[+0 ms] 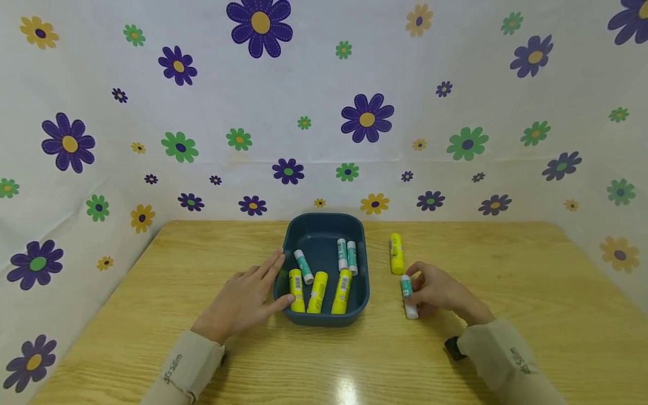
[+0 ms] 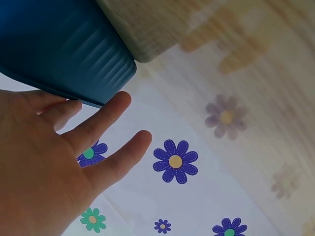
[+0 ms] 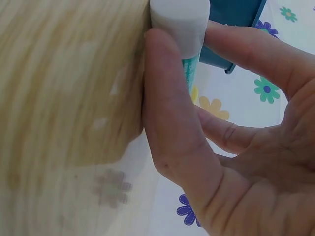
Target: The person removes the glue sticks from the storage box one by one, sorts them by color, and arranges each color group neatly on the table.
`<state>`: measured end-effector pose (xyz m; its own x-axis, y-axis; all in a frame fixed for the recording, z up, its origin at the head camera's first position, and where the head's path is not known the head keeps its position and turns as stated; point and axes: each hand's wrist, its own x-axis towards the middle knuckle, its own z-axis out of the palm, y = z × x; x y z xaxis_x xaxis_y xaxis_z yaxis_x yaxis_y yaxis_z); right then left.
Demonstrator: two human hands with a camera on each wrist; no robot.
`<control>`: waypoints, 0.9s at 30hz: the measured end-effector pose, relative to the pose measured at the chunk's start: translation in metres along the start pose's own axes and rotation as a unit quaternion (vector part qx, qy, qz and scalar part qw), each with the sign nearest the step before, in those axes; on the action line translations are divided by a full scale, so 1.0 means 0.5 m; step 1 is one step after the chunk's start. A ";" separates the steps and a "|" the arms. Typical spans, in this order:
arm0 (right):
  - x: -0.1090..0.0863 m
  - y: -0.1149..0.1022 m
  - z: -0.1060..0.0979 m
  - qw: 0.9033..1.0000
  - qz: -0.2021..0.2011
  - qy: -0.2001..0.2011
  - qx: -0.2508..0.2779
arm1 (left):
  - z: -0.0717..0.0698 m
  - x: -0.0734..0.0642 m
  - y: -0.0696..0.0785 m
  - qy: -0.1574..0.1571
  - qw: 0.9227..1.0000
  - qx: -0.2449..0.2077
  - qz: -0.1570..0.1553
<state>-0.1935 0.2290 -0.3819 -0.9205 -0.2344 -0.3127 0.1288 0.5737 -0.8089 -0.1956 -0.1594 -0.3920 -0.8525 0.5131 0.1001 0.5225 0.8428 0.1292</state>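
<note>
A dark blue tray (image 1: 324,320) holds three yellow glue sticks (image 1: 318,292) along its near side. Three smaller white-and-green glue sticks (image 1: 342,254) lie farther back in it. My left hand (image 1: 245,304) rests at the tray's left rim, fingers extended and thumb over the edge; the left wrist view shows the fingers (image 2: 106,123) spread beside the tray's wall. To the right of the tray, my right hand (image 1: 437,289) pinches a white-and-green glue stick (image 1: 407,287) between thumb and fingers, low over the table. Its white end (image 3: 182,24) shows close up in the right wrist view.
Another yellow glue stick (image 1: 396,253) lies on the wooden table (image 1: 152,292), just behind the right hand. A white flower-patterned cloth (image 1: 314,73) hangs behind the table's back edge and along both sides.
</note>
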 end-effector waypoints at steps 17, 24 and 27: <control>-0.005 0.000 0.000 1.000 0.001 -0.001 -0.007 | -0.001 -0.011 0.002 0.001 1.000 0.000 -0.003; -0.009 -0.003 -0.019 1.000 -0.007 -0.003 -0.007 | 0.002 -0.004 0.001 0.002 1.000 0.002 -0.004; -0.010 -0.016 -0.038 1.000 -0.010 -0.007 -0.014 | 0.005 -0.001 0.000 0.002 1.000 0.001 -0.001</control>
<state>-0.1971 0.2403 -0.3643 -0.9172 -0.2578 -0.3038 0.0997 0.5898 -0.8014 -0.1952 -0.1594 -0.3944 -0.8535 0.5105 0.1048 0.5206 0.8444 0.1267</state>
